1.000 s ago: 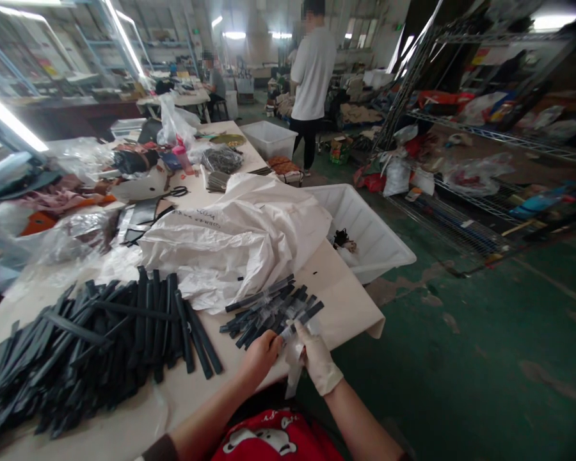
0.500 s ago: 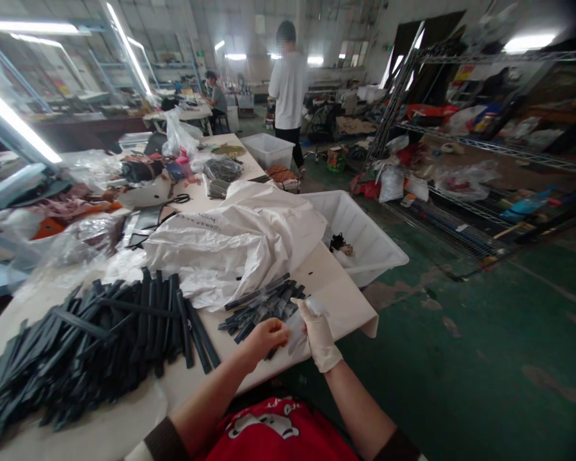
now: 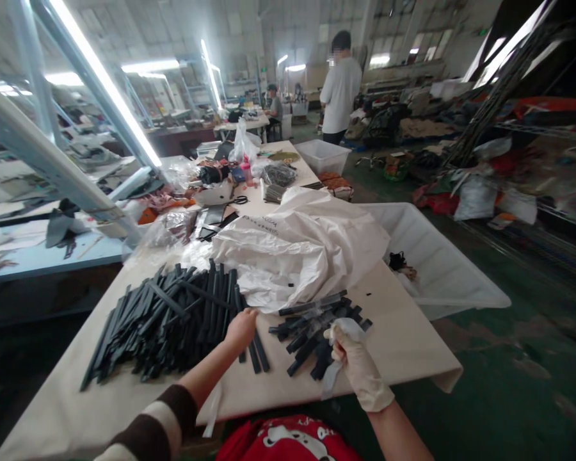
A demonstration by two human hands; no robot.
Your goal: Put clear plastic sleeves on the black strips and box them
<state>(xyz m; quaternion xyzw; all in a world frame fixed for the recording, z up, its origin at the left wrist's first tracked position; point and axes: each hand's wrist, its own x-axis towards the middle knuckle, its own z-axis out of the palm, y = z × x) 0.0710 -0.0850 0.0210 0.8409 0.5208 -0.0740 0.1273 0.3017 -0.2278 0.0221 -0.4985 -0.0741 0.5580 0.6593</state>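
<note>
My bare left hand (image 3: 240,330) is at the right edge of a large pile of black flat strips (image 3: 168,320). Its fingers are closed at the upper end of a black strip (image 3: 261,352); the fingertips are partly hidden. In a pale glove, my right hand (image 3: 352,358) is closed around a translucent whitish strip (image 3: 333,379), which hangs below the fingers and loops out above them. Under and beside that hand lies a smaller heap of black strips (image 3: 302,339), with clear film-like pieces among them.
A crumpled white sack (image 3: 302,250) lies behind the strips on the cream-covered table (image 3: 413,358). A white plastic bin (image 3: 451,262) stands against the table's right side. Scissors (image 3: 240,200) and plastic bags are farther back. A person in a white top (image 3: 340,89) stands beyond.
My left hand has moved left, away from the right hand, to the large pile of strips. The right hand keeps the translucent strip. The view has turned left.
</note>
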